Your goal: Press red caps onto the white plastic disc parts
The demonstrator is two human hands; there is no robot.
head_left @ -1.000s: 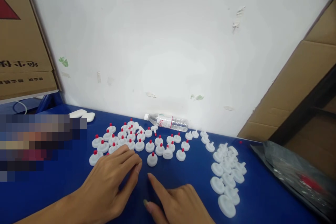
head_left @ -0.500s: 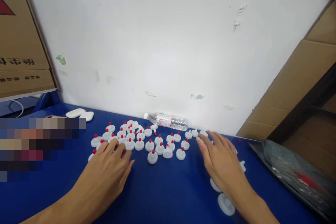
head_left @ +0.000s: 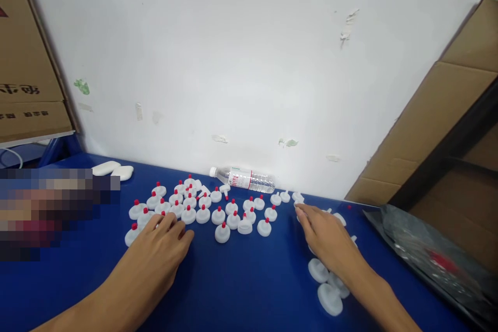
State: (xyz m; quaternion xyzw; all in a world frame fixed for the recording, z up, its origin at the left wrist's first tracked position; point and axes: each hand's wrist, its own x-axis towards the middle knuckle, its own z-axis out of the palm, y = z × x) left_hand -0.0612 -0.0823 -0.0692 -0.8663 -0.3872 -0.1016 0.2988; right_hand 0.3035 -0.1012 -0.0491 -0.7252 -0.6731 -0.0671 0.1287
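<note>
My left hand (head_left: 161, 241) rests low over the front left of a group of white round caps with red tips (head_left: 188, 215). Its fingers are curled down; what they hold, if anything, is hidden. My right hand (head_left: 330, 236) reaches among white caps without red tips, its fingers bent down and close together. A white cap (head_left: 298, 197) lies just beyond its fingertips, and the hand covers others. Beside the right wrist lie more plain white caps (head_left: 330, 299). One red-tipped cap (head_left: 264, 227) stands between the two hands.
A clear plastic bottle (head_left: 249, 179) lies on its side against the white wall. Two white rounded objects (head_left: 122, 173) are at the back left of the blue table (head_left: 233, 285). A grey plastic bag (head_left: 424, 249) and a cardboard box (head_left: 420, 129) stand at right.
My right hand has drawn its fingers in and down over the plain caps, uncovering more caps by its wrist. The left hand stays nearly in place. The view has shifted slightly.
</note>
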